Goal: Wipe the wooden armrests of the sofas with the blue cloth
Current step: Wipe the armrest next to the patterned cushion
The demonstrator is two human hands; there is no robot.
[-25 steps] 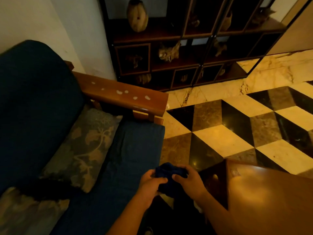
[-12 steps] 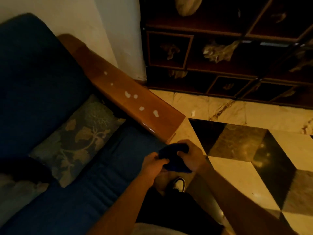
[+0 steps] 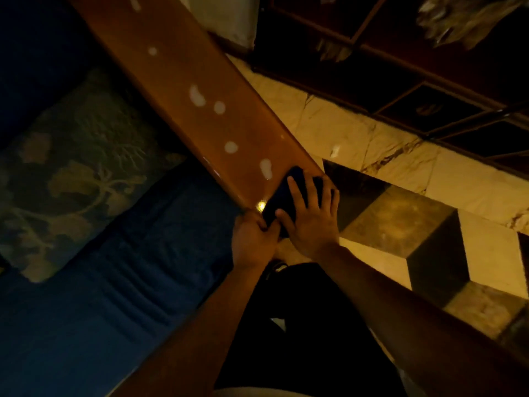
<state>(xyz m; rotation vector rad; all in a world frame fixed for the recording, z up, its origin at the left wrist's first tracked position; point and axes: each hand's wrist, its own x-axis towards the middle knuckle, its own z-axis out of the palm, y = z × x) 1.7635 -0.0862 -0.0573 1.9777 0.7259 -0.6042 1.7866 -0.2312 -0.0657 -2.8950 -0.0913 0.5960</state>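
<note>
We see the blue cloth [image 3: 282,196] lying on the near end of the wooden armrest [image 3: 183,93], bunched dark against the orange-brown wood. The right hand [image 3: 310,217] lies flat on top of it w/ fingers spread and straight, pressing it down onto the wood; the fingertips reach toward the armrest's outer edge. The left hand [image 3: 253,239] sits at the near corner of the armrest, just beside the right, its fingers curled in and pinching the cloth's near edge (the exact grip is partly hidden by the right thumb, so we can't tell more). Both forearms come up from the bottom of the view.

Along the armrest we count several pale spots [image 3: 197,95], spaced out from the far end to right by the cloth; the nearest one lies just beside the cloth's far edge. A small bright glint shows on the wood next to the left hand.

Left of the armrest is the sofa's blue seat cushion [image 3: 94,305], w/ a patterned pillow [image 3: 71,167] resting against the dark backrest. To the right, the floor [image 3: 386,219] is marble in light and dark diamond tiles, and a dark wooden cabinet [image 3: 400,67] stands along the far side, its contents too blurred to tell.
</note>
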